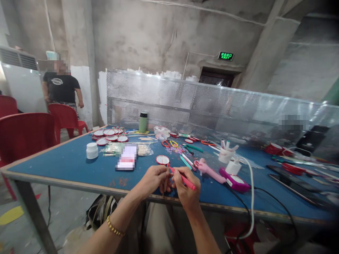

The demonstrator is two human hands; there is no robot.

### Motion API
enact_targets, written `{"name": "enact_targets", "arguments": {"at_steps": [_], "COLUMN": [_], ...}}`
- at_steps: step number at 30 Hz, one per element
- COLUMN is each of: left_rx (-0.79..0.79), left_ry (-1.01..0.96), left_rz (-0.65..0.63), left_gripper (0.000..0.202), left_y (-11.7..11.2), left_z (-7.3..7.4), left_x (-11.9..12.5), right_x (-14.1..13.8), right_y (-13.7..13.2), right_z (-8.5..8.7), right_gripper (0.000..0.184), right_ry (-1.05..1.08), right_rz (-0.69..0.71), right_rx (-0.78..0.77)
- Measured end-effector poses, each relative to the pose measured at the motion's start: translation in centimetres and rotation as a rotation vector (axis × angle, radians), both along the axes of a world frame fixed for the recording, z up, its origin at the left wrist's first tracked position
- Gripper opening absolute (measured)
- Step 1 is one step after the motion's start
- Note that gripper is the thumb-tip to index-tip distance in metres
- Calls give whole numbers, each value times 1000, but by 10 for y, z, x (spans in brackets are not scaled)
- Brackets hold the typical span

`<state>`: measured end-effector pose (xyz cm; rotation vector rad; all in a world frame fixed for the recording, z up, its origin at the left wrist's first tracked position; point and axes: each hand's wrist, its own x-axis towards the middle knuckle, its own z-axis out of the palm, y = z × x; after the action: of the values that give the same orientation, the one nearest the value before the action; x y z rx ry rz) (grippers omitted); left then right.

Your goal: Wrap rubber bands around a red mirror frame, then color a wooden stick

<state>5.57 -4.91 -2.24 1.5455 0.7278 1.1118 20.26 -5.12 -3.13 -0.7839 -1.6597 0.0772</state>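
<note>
At the table's front edge, my left hand (156,178) is closed around a thin wooden stick (166,184), which stands roughly upright between the fingers. My right hand (187,193) grips a pinkish-red marker pen (188,182), its tip at the top of the stick. Just beyond my hands lies a small round white drum-like disc (162,160) with a red rim. A lit phone (127,158) is left of it, on a clear bag of wooden sticks (145,149).
Several red-rimmed discs (109,132) lie at the back left, near a white jar (92,151) and a green bottle (143,123). Right are pliers (195,147), a pink glue gun (209,171), a purple box (236,181) and cables. A person (62,86) stands beyond red chairs (65,118).
</note>
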Motion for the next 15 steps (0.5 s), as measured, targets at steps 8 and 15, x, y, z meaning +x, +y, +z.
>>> {"name": "enact_targets", "arguments": {"at_steps": [8, 15], "left_rx": [-8, -4], "left_ry": [0, 4], "left_rz": [-2, 0], "left_gripper": [31, 33], "left_y": [1, 1], "left_z": [-1, 1], "left_x": [0, 0], "right_x": [0, 0], "right_y": [-1, 1], "right_z": [1, -1], "right_gripper": [16, 15], "right_ry": [-14, 12], "right_rz": [-15, -7], "right_rx": [15, 12]}}
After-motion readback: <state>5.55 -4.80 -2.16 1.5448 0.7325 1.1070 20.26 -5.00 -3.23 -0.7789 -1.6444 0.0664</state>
